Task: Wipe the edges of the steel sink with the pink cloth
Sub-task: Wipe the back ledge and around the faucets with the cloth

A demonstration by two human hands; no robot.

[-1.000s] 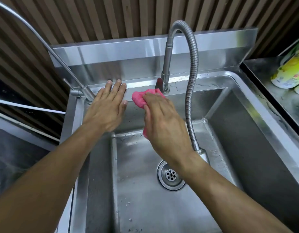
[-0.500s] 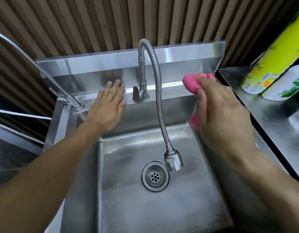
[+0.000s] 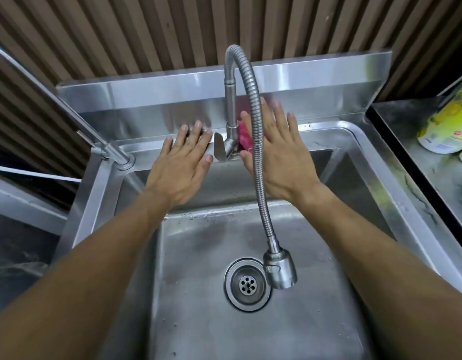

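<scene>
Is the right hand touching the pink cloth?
Touching: the head view shows the right hand pressed flat on the pink cloth, straight fingers covering most of it.

Bright, even light from above on shiny steel, with wide-angle bending at the edges.

The light falls from overhead and gives pale glare bands on the backsplash and on the far rim of the sink. The basin floor shows only soft grey reflections and weak shadows around the drain. The far left and right corners are dim, and the near forearms are darker than the hands. The fingertips of the right hand are a little smeared by motion blur; the left hand is sharper. Straight lines curve toward the borders, and the yellow packages at the right edge look stretched and soft.
</scene>
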